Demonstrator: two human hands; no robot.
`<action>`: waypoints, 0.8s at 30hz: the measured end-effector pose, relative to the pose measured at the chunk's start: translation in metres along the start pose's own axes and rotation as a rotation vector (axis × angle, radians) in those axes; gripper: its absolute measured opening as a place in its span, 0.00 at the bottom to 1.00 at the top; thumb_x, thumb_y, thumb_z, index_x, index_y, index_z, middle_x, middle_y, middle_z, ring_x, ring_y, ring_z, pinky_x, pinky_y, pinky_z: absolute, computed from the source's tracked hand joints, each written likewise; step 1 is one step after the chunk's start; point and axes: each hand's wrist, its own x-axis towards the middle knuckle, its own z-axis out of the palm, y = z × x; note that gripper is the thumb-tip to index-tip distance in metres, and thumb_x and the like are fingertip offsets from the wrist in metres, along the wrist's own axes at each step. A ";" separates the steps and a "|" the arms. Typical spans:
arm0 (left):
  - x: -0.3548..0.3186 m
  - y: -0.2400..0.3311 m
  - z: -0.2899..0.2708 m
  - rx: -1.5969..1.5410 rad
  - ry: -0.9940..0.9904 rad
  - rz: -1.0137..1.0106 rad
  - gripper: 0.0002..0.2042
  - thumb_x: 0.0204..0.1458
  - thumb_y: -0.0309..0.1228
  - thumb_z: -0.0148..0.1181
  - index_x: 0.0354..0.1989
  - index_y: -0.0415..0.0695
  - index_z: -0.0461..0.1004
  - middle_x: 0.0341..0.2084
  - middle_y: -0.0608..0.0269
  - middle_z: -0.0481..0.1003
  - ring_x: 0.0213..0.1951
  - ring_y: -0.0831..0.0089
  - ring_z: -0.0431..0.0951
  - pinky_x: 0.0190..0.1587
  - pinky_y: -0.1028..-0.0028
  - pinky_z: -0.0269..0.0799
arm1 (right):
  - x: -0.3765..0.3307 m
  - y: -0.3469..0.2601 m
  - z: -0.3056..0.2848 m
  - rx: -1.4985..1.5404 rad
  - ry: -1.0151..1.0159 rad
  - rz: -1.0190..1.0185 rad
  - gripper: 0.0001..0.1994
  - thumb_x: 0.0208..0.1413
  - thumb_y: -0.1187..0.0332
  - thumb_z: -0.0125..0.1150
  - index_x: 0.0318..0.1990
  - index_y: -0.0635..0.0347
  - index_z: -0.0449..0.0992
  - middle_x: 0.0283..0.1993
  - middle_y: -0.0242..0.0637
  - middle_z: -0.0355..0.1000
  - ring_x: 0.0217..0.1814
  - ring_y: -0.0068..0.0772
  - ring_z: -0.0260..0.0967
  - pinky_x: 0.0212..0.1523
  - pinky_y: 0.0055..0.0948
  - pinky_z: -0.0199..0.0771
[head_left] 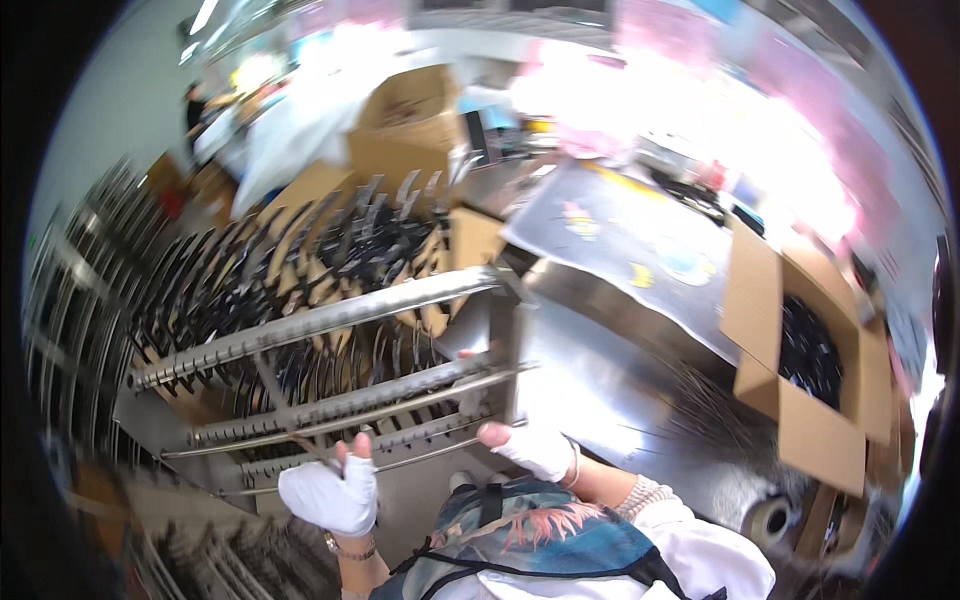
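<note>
Both my hands wear white gloves that leave some fingertips bare. My left hand [332, 497] is low beside the near lower bars of a metal rack [330, 325], two fingertips pointing up and apart. I see nothing held in it. My right hand [540, 450] reaches leftward by the rack's right end post, its thumb stretched out; it too appears to hold nothing. Whether either hand touches the rack I cannot tell. Many thin, curved black pieces [375, 240] hang in rows on the rack; blur hides their exact kind.
A steel table [600, 385] stands to the right with a grey printed mat [625, 240]. An open cardboard box [850, 370] holds black pieces. More racks [85, 270] stand at left, with a large carton [400, 145] behind. Another person [195, 110] is far left.
</note>
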 end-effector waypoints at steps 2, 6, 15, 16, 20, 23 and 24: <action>0.040 0.034 0.037 -0.263 0.037 0.077 0.09 0.49 0.25 0.71 0.35 0.48 0.77 0.17 0.63 0.61 0.20 0.59 0.59 0.24 0.62 0.51 | -0.009 -0.025 -0.034 -0.109 0.268 -0.161 0.47 0.47 0.52 0.75 0.70 0.64 0.57 0.67 0.41 0.59 0.70 0.34 0.55 0.68 0.36 0.56; 0.107 0.117 0.098 -0.811 -0.264 0.210 0.22 0.42 0.27 0.72 0.49 0.45 0.76 0.32 0.54 0.72 0.36 0.51 0.69 0.36 0.57 0.62 | -0.027 -0.072 -0.083 -0.315 0.707 -0.544 0.42 0.42 0.60 0.78 0.64 0.69 0.63 0.59 0.39 0.68 0.61 0.31 0.65 0.64 0.33 0.63; 0.088 0.183 0.200 -1.470 -0.726 0.636 0.16 0.49 0.35 0.66 0.46 0.44 0.79 0.46 0.54 0.78 0.48 0.53 0.77 0.50 0.58 0.72 | 0.101 -0.078 -0.254 -2.076 0.621 -0.727 0.41 0.31 0.68 0.76 0.61 0.61 0.69 0.40 0.37 0.74 0.37 0.42 0.72 0.34 0.40 0.71; 0.083 0.180 0.213 -1.408 -0.899 0.636 0.16 0.51 0.33 0.65 0.48 0.42 0.79 0.43 0.51 0.79 0.47 0.52 0.77 0.51 0.58 0.72 | 0.118 -0.074 -0.272 -2.147 0.601 -0.811 0.42 0.32 0.68 0.75 0.62 0.61 0.68 0.40 0.37 0.74 0.37 0.42 0.72 0.33 0.40 0.70; 0.086 0.180 0.274 -1.466 -1.151 0.499 0.14 0.52 0.33 0.64 0.45 0.41 0.81 0.37 0.50 0.80 0.40 0.50 0.79 0.49 0.60 0.74 | 0.167 -0.028 -0.286 -2.279 0.518 -0.452 0.12 0.64 0.68 0.53 0.54 0.57 0.71 0.25 0.36 0.70 0.24 0.36 0.71 0.21 0.35 0.70; 0.099 0.190 0.308 -1.621 -0.961 0.456 0.08 0.50 0.28 0.65 0.38 0.40 0.81 0.31 0.51 0.79 0.35 0.52 0.78 0.42 0.61 0.74 | 0.179 0.029 -0.267 -2.170 0.448 -0.226 0.19 0.61 0.69 0.54 0.59 0.59 0.69 0.28 0.34 0.68 0.26 0.33 0.71 0.20 0.33 0.70; 0.103 0.196 0.317 -1.686 -0.904 0.431 0.07 0.50 0.27 0.65 0.37 0.40 0.81 0.30 0.51 0.79 0.34 0.52 0.78 0.41 0.61 0.74 | 0.180 0.046 -0.262 -2.196 0.445 -0.228 0.21 0.60 0.69 0.54 0.62 0.59 0.68 0.29 0.33 0.67 0.26 0.33 0.70 0.20 0.33 0.70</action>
